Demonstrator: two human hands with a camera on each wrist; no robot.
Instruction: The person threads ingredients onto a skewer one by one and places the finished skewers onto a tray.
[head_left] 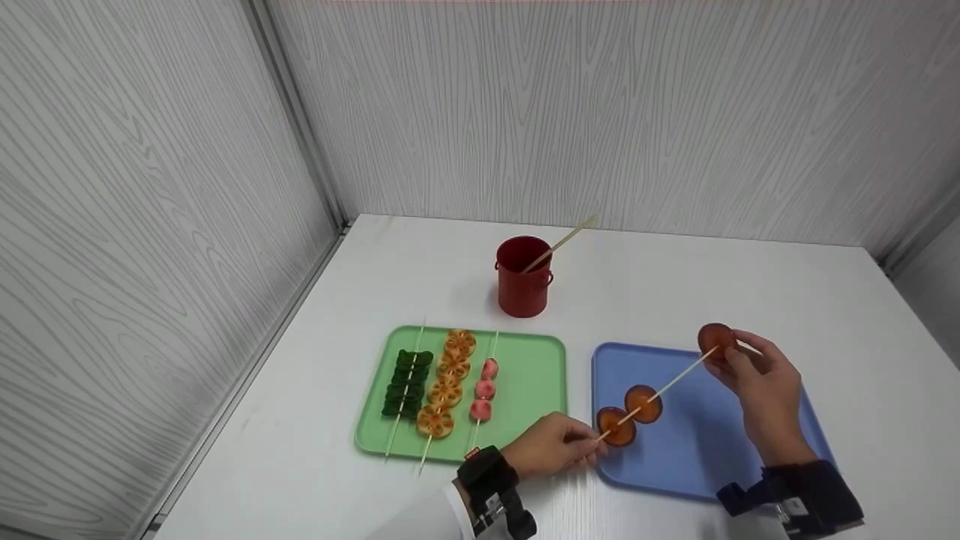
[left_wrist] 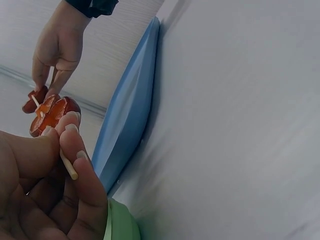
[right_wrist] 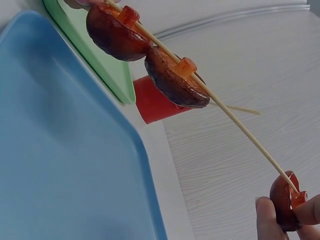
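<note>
Between my hands, over the blue tray (head_left: 675,465), a wooden skewer (head_left: 684,373) slants up to the right. My left hand (head_left: 551,446) pinches its lower end between thumb and fingertips; the blunt tip (left_wrist: 70,167) sticks out past the fingers in the left wrist view. Two brown mushrooms (right_wrist: 177,80) with orange stems sit side by side on the skewer near that hand. At the skewer's upper end my right hand (head_left: 765,386) pinches a third mushroom (right_wrist: 286,200) between thumb and fingers, with the skewer's tip at its stem.
A green tray (head_left: 532,375) on the left bears a dark green skewer (head_left: 409,382), a lotus-root-slice skewer (head_left: 446,386) and a skewer of pink balls (head_left: 485,390). Behind it stands a red bucket (head_left: 523,289) with a bare stick (head_left: 566,238) leaning in it. Pale walls enclose the white table.
</note>
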